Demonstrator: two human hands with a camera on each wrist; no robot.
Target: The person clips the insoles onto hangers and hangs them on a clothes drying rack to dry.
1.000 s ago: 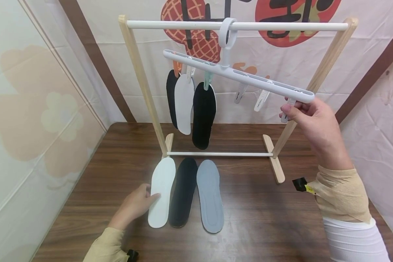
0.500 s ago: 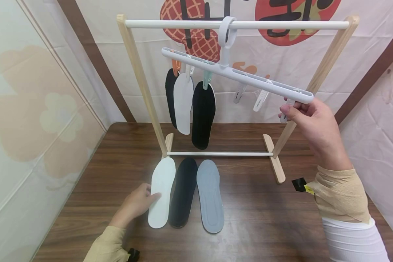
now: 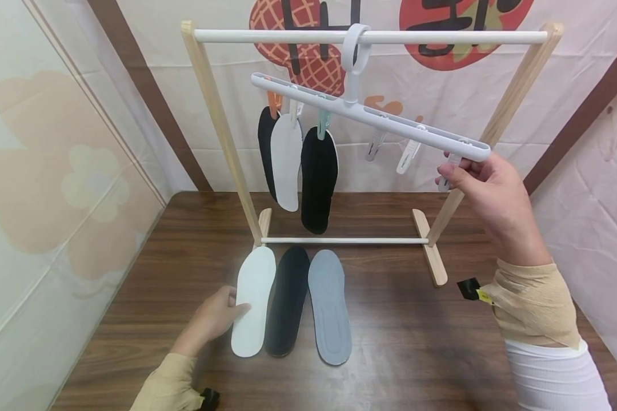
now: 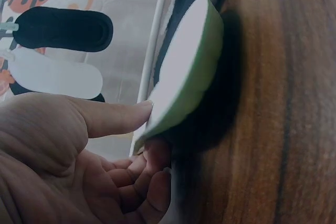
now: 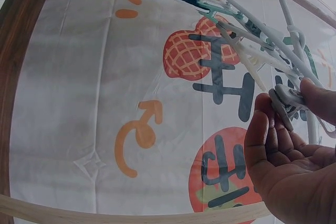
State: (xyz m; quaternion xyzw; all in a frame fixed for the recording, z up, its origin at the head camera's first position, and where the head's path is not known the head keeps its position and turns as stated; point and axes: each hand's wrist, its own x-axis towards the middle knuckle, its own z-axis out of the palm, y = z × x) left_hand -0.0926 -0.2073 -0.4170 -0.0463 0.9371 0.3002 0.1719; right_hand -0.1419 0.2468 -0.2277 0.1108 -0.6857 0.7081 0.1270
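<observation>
My left hand (image 3: 213, 314) pinches the left edge of a white insole (image 3: 254, 299), thumb on top and fingers beneath. In the left wrist view the insole (image 4: 184, 61) tilts, with a shadow on the table under it. To its right lie a black insole (image 3: 289, 302) and a grey insole (image 3: 331, 308). My right hand (image 3: 493, 194) pinches a pale clothespin (image 3: 449, 174) at the right end of a grey clip hanger (image 3: 401, 123). The hanger slopes down to the right. From its left clips hang a black insole (image 3: 320, 180), a white insole (image 3: 285, 162) and another black insole (image 3: 266, 151).
A wooden rack with a white top rod (image 3: 442, 37) carries the hanger's hook (image 3: 356, 48). Its foot (image 3: 429, 248) stands on the brown table (image 3: 391, 342). Two pale clips (image 3: 408, 155) on the hanger hold nothing. A printed cloth (image 3: 185, 85) forms the back wall.
The hanger and rack sit very slightly further left and higher in the head view. Both hands keep the same hold.
</observation>
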